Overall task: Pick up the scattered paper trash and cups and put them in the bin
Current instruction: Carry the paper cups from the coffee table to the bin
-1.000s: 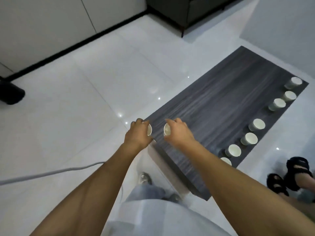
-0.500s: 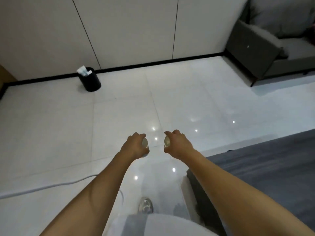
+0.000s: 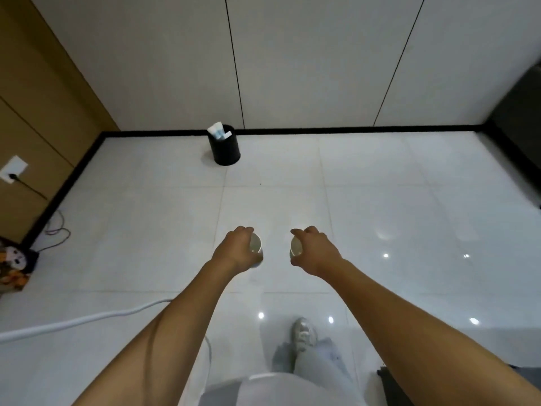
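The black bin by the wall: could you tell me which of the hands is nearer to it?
Left, slightly. The left hand sits almost straight below the black bin; the right hand is equally far back but off to its right.

Each hand (image 3: 237,249) (image 3: 314,249) grips cup (image 3: 255,243) (image 3: 295,246); bin (image 3: 226,150) ahead

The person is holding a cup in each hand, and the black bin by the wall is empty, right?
Not quite. The left hand holds one cup and the right hand holds another cup, but the black bin by the wall is not empty: the head view shows white paper trash sticking up out of its top.
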`<state>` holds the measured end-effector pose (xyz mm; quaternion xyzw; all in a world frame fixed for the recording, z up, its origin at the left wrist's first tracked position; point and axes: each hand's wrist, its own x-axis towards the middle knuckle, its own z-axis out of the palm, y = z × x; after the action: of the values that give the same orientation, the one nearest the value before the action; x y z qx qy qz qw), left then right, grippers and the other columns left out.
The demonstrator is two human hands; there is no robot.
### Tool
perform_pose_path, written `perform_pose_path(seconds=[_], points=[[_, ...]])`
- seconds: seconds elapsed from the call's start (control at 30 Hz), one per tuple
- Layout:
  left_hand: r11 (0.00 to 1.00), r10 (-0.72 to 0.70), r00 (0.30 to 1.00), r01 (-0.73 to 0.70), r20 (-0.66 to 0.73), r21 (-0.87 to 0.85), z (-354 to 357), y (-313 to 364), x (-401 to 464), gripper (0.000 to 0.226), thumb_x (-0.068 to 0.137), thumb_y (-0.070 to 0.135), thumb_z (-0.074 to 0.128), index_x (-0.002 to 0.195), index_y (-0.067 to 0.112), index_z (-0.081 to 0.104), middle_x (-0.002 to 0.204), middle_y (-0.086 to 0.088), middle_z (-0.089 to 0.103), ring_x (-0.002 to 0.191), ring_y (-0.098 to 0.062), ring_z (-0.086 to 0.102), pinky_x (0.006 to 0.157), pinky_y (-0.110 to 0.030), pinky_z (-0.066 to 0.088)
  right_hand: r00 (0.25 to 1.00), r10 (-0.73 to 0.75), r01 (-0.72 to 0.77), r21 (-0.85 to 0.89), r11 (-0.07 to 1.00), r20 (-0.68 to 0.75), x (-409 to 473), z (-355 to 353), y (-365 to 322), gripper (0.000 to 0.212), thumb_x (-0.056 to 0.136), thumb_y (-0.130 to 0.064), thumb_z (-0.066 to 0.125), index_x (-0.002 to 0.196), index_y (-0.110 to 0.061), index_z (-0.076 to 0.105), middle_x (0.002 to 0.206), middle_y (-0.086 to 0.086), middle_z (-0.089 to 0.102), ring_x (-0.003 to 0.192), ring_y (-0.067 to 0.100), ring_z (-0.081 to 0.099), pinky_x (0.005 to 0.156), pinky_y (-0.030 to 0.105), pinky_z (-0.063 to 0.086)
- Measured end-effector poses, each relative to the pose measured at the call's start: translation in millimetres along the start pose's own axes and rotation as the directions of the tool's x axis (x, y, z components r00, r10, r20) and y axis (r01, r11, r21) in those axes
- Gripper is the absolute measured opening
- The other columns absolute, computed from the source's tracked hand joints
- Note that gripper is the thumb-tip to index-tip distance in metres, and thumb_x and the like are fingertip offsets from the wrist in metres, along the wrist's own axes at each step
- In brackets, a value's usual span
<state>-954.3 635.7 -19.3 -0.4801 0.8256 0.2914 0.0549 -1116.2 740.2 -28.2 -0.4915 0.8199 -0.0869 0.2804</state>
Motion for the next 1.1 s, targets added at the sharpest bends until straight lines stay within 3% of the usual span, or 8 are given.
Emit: perform_pose_path(seconds=[0.73,1.1], points=[[0.979,-0.189,0.977,0.181,-0.099,-0.091,-211,-74,414,0.072,0.08,0.034,0.069,0.141,0.016,0.037,0.141,-0.002,0.041,0.125,-0.024,0.042,0.097,-0.033,0.043,0.981,-0.171,0.174,-0.02,0.985,0.095,477,-130,-139,0.07,0.083,-0.029,0.066,0.146,-0.027,0.035,0.14,0.004,0.038,0.126,0.027,0.041,0.095,0.038,0.048],[0.982,-0.169,0.982,0.162,-0.081,-0.095,-336,-136,627,0.076,0.08,0.034,0.07,0.144,0.015,0.033,0.144,-0.003,0.037,0.127,-0.024,0.041,0.102,-0.035,0.041,0.988,-0.119,0.117,0.027,0.993,0.103,693,-176,-226,0.07,0.084,-0.029,0.067,0.146,-0.025,0.035,0.139,0.005,0.04,0.125,0.028,0.043,0.099,0.039,0.048]])
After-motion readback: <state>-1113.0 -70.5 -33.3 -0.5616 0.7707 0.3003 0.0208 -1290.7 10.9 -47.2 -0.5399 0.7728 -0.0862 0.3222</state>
